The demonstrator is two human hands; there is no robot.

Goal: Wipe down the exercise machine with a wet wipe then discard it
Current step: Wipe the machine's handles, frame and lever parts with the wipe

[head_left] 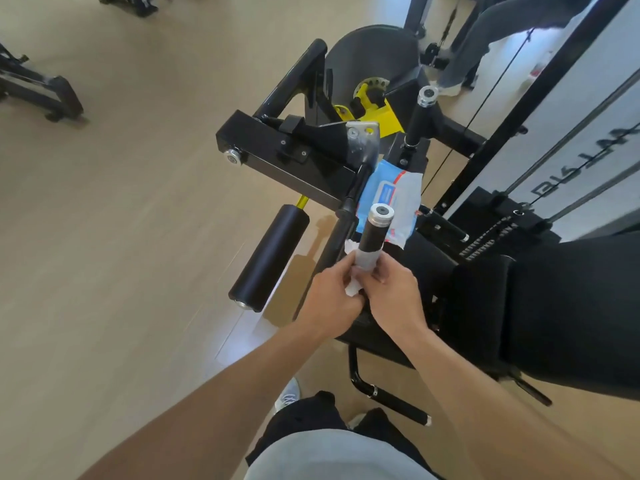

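Observation:
A black exercise machine (304,161) with yellow parts fills the middle of the head view. Its near black handle (374,233), capped in silver, points up toward me. A white wet wipe (367,259) is wrapped around the lower part of that handle. My left hand (334,299) and my right hand (394,296) both grip the wipe around the handle, fingers curled, side by side. A blue and white wipes pack (391,195) lies on the black seat (433,265) just behind the handle.
A black padded roller (268,258) sticks out to the left over the wooden floor (121,237). A second upright handle (420,116) stands farther back. The white weight-stack frame (571,133) rises on the right. Another person's legs (485,46) are at the top right. More equipment (38,88) sits far left.

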